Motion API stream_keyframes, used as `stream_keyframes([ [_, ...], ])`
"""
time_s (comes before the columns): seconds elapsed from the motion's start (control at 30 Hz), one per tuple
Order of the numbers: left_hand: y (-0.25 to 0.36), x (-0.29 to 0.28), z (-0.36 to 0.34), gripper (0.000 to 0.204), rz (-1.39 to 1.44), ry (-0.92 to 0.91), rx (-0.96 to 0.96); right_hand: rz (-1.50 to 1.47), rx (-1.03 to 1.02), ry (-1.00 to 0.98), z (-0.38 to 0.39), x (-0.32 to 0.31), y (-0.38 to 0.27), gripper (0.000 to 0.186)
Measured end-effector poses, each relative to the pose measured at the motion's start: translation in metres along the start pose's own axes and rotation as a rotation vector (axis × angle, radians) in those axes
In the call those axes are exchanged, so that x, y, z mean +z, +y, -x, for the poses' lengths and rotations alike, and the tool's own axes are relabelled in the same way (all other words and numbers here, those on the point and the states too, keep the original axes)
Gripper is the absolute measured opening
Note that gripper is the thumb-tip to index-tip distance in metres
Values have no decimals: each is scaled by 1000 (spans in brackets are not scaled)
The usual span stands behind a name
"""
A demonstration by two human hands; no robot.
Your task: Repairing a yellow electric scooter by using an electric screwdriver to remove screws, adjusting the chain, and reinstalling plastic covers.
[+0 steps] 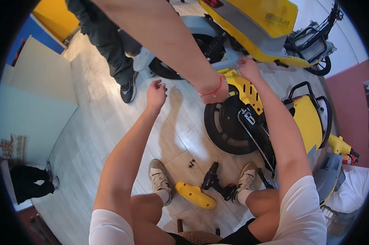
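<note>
My left hand [156, 95] is raised over the floor, fingers loosely curved and a little apart, with nothing visible in it. Beyond the small scooter's yellow slotted cover [249, 92], my right hand [249, 68] has its fingers drawn together; what they hold, if anything, I cannot make out. A co-worker's hand [215, 94] with a red bracelet reaches down from the top to the black rear wheel [229, 126], its fingers hidden. That scooter's yellow body [305, 118] lies right of my right forearm. Between my feet are a cordless drill [212, 179] and a yellow curved cover [194, 195].
Several small dark screws [191, 163] lie on the floor by the drill. A larger yellow and grey scooter [258, 34] stands behind. The co-worker's leg [115, 53] is at the upper left. A pale panel [33, 102] borders the left, and a grey-yellow part [328, 177] lies right.
</note>
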State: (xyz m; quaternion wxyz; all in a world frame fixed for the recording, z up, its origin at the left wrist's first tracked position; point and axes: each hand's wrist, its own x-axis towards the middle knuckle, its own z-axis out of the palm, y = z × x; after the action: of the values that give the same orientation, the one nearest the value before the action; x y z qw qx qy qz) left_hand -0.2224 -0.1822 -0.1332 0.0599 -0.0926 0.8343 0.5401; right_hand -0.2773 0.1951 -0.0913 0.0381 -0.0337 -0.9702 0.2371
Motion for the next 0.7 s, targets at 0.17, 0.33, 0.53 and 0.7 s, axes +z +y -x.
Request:
stream_keyframes([
  [0.17,-5,50,-17,36,577,-46,-145,-571,502,-1,-37,47,47,40],
  [0.33,-1,72,-30,36,1141,-116,-561,-1219,661,7,-35,56,32,40],
  [0.53,24,87,-35,18,1652,-357,-1403,-1417,688,14,-29,65,46,36],
  [0.7,32,84,-47,27,1829,-514,-1596,-1266,663,80,-1,95,-4,32],
])
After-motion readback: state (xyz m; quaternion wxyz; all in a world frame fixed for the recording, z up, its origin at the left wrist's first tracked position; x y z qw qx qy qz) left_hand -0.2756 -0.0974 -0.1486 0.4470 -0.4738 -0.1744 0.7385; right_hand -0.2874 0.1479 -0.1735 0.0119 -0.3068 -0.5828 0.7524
